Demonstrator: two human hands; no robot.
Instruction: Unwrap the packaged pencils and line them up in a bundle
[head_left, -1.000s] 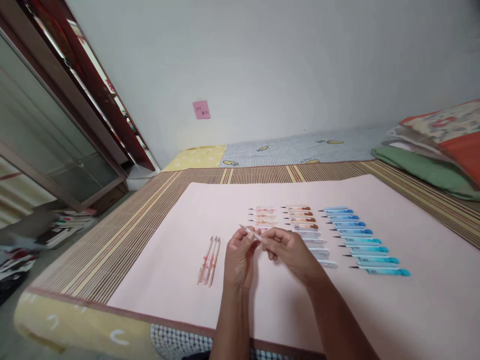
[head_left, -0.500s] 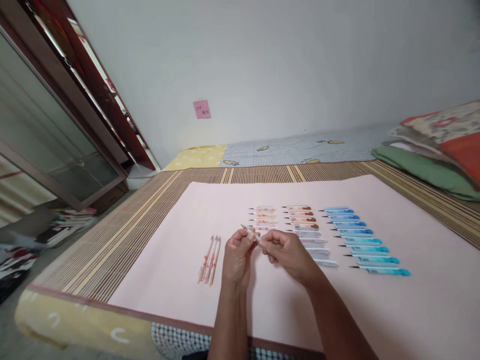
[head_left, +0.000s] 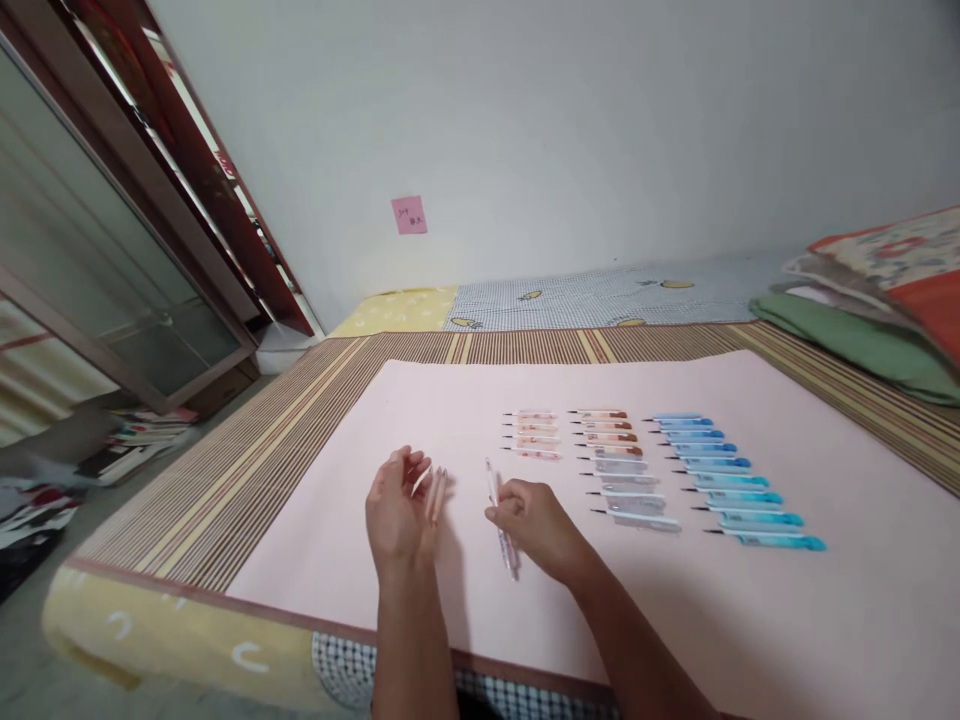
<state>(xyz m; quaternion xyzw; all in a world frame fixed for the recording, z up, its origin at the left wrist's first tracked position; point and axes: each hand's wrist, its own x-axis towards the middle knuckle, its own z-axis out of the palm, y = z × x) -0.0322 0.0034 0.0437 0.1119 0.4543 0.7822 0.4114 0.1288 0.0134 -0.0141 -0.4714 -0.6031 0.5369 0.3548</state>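
Now right hand (head_left: 534, 520) pinches clear pen (head_left: 501, 515); left hand (head_left: 397, 505) open over loose pens (head_left: 435, 494).

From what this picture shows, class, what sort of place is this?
Probably a bedroom at home. Pens lie in rows on a pink sheet spread over a woven mat on a bed, with folded bedding against the wall.

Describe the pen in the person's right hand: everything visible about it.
The pen is slim, with a clear or whitish barrel and faint pink markings; its details are blurred. It lies lengthwise, running away from the person, low over the pink sheet, tip pointing to the far side. The right hand pinches it near the middle between thumb and fingers. Whether it rests on the sheet cannot be told.
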